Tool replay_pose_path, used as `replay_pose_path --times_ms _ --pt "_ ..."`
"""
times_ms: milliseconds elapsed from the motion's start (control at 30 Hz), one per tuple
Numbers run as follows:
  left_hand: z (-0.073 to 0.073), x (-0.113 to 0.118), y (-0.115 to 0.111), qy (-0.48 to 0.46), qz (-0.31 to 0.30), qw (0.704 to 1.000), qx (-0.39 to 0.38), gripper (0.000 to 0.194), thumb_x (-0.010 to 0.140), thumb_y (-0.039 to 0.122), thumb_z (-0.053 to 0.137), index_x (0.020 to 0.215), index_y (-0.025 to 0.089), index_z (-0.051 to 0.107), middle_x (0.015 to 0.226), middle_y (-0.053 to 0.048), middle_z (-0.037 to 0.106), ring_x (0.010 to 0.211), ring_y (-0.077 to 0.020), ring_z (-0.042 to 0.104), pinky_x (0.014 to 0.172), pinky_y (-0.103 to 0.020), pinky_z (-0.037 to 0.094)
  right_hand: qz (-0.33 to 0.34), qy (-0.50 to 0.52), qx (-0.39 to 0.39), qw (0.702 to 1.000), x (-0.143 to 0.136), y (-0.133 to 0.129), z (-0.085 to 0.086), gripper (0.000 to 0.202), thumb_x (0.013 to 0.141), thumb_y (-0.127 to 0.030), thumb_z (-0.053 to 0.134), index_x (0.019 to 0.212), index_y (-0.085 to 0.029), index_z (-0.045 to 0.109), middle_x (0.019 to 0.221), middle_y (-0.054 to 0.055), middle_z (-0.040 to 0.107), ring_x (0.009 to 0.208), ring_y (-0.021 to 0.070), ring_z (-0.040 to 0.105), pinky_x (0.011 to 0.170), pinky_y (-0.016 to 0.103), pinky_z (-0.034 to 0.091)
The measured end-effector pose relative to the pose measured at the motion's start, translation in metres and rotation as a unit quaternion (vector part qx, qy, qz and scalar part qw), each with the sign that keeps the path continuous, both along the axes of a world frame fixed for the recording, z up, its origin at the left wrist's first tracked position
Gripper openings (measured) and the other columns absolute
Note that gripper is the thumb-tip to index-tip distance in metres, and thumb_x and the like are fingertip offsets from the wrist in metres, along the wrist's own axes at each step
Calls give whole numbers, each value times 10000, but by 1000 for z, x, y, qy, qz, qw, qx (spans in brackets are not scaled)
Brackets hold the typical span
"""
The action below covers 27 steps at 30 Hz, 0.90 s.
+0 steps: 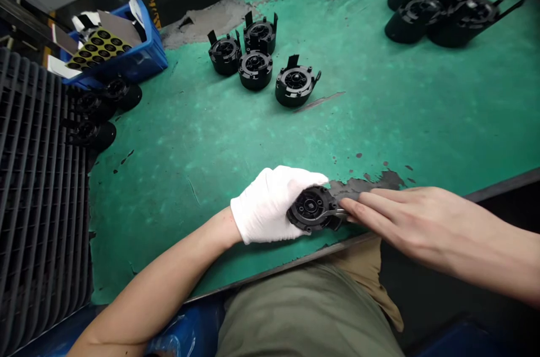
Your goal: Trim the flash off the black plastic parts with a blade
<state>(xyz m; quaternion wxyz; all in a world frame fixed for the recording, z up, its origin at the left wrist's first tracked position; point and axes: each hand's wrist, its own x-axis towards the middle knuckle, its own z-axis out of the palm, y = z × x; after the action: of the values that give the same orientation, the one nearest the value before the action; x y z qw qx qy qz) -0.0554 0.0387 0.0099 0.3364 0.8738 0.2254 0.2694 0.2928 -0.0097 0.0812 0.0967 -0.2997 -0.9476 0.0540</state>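
Head view shows us working at the near edge of a green counter (422,109) whose mat is worn through in grey patches. Our left hand (270,205), in a white glove, is cupped around a round black plastic part (312,209), fingers curled over its far side and thumb under the near side, so the part is held tilted with its ribbed face toward us, just above the counter's edge. Our right hand (400,216) is bare; its fingers are stretched out nearly flat and close together, and their tips (348,206) press on a small tab or tool at the right side of the part. We cannot tell exactly what that slim piece is, since the fingers cover most of it.

Further out, near the middle of the counter, four more round black parts (257,56) stand in a tight cluster, some with upright tabs. At the far right corner, larger black housings (447,0) lie side by side. On the left, a blue bin (139,59) holds a yellow sheet of black discs (95,48), and a few dark round pieces (101,112) lie beside it, next to a black ribbed rack (37,188).
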Motion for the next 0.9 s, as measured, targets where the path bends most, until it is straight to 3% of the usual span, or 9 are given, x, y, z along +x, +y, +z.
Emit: replay_pose_path --times_ms 100,167,267,300,433,533,733,900 --pt "-8 4 -1 -29 55 998 -7 861 981 690 1067 1604 250 668 1509 -211 906 1385 -435 932 1219 -639 774 -32 56 -21 998 3 2 -1 350 1289 -158 573 1552 -236 790 1074 56 877 853 225 833 692 354 597" --pt "-12 8 -2 -30 118 992 -23 972 811 895 1134 1421 253 732 1423 -202 905 1293 -444 930 1175 -660 786 -114 91 -21 989 2 -6 -4 301 1313 -243 609 1561 -265 778 1123 64 893 868 237 861 707 367 618" --pt "-14 15 -5 -16 155 987 -48 995 695 1022 1129 1231 264 774 1303 -166 894 1189 -421 919 1097 -625 799 -143 122 -16 982 -8 -30 -13 395 1302 -227 616 1669 -264 755 1098 43 886 824 218 852 698 350 617" --pt "-14 16 -6 -5 151 987 -54 981 696 1038 1119 1196 262 785 1247 -151 887 1143 -405 914 1075 -602 799 -142 116 -2 983 -13 -38 -16 421 1313 -245 595 1707 -234 741 1038 35 848 773 206 815 680 346 606" --pt "-11 17 -6 54 139 987 -60 1017 706 1097 1060 1194 240 811 1126 -122 857 1047 -383 891 1060 -590 784 -185 57 29 981 -34 -57 -24 472 1313 -249 574 1758 -154 703 1114 82 820 835 225 788 718 359 602" --pt "-8 15 -5 72 131 988 -41 1043 769 1077 1041 1309 214 813 1191 -153 881 1113 -414 901 1100 -619 769 -182 31 48 982 -42 -53 -21 494 1272 -164 576 1752 -132 691 1054 66 773 821 229 740 688 361 552" --pt "-3 16 -3 92 110 989 -23 921 834 986 1070 1292 219 846 1123 -134 874 1075 -403 894 1041 -572 752 -150 17 70 986 -52 -42 -9 473 1154 -6 501 1553 -107 734 971 46 707 819 226 691 666 360 509" --pt "1 16 -4 93 112 989 -20 822 889 905 1044 1288 214 848 1140 -144 870 1062 -407 889 989 -563 749 -130 -16 85 988 -53 -39 -3 548 1037 76 515 1505 -107 732 1002 55 734 877 249 703 763 390 559"
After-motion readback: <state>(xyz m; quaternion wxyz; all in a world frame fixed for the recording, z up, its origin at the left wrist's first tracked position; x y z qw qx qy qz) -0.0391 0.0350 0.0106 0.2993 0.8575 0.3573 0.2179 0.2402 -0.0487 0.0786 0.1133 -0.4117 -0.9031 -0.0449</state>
